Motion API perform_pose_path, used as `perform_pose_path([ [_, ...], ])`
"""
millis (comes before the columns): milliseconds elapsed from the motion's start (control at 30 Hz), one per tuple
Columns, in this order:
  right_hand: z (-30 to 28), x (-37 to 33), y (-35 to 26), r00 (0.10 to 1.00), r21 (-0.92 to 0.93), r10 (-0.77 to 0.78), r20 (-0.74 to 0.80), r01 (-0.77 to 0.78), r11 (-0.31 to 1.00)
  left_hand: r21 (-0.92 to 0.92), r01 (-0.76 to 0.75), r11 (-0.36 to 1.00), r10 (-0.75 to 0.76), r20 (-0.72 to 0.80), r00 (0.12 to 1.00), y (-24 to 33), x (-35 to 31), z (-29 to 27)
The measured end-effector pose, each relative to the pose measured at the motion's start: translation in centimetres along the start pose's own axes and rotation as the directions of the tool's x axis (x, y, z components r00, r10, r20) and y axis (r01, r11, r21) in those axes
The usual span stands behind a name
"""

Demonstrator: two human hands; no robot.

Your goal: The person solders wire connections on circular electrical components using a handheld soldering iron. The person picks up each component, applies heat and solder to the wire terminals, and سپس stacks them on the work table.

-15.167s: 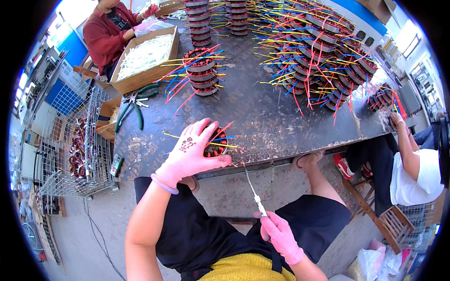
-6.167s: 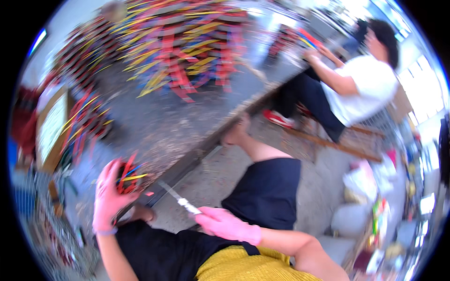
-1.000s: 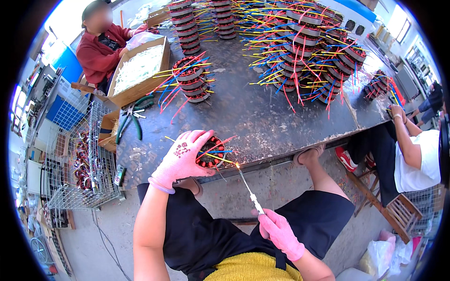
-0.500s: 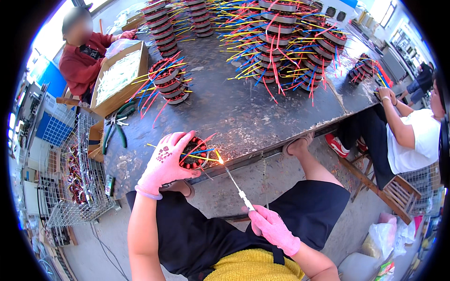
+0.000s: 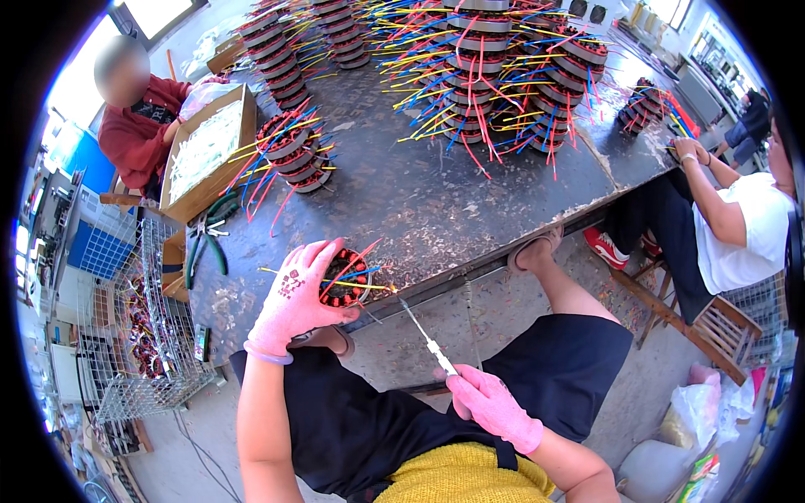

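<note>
My left hand (image 5: 295, 283), in a pink glove, grips a wound motor stator (image 5: 348, 293) at the near edge of the table. Its thumb and fingers curl round the stator's left side, hiding part of it. Red, blue and yellow wires stick out to the right from the stator. My right hand (image 5: 495, 408), also gloved in pink, is closed round the white handle of a thin torch-like tool (image 5: 429, 342). The tool's slender metal end points up at the wire ends, where a small orange glow (image 5: 392, 288) shows just off its tip.
Tall stacks of stators (image 5: 478, 80) with wires splayed outward stand on the dark table (image 5: 394, 193); a shorter stack (image 5: 293, 151) is nearer. Green-handled pliers (image 5: 208, 243) lie beside a cardboard box (image 5: 243, 159) of white pieces. Co-workers sit at left and right. A wire basket (image 5: 151, 394) stands left.
The bright flame at the wire ends has shrunk to a small glow. The tool's tip sits slightly lower, a little apart from the wires. Both hands keep their grips.
</note>
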State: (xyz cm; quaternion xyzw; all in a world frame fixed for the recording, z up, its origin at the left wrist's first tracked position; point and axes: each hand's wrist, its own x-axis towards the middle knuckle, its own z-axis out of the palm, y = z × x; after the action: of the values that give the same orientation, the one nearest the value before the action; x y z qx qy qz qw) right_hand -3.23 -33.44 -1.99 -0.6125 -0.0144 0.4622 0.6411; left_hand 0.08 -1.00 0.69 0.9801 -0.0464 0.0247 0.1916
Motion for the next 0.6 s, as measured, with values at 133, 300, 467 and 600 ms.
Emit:
perform_pose_path([
  [133,0.0,0.1,-0.2,0.999,-0.057,-0.030,0.013,0.030,0.998,-0.011,-0.016,1.000,0.016,-0.008,1.000,-0.2,-0.1,0.3],
  [300,0.1,0.1,-0.1,0.999,-0.012,-0.033,0.016,0.033,0.999,-0.001,-0.021,1.000,0.021,-0.004,1.000,-0.1,-0.1,0.3],
  [467,-0.1,0.0,-0.5,1.000,-0.047,-0.012,0.017,0.013,0.999,-0.004,-0.013,1.000,0.013,0.001,1.000,0.1,0.0,0.2],
  [600,0.1,-0.1,-1.0,1.000,-0.048,-0.008,0.019,0.009,0.999,0.002,-0.011,1.000,0.011,-0.001,1.000,0.0,-0.1,0.3],
])
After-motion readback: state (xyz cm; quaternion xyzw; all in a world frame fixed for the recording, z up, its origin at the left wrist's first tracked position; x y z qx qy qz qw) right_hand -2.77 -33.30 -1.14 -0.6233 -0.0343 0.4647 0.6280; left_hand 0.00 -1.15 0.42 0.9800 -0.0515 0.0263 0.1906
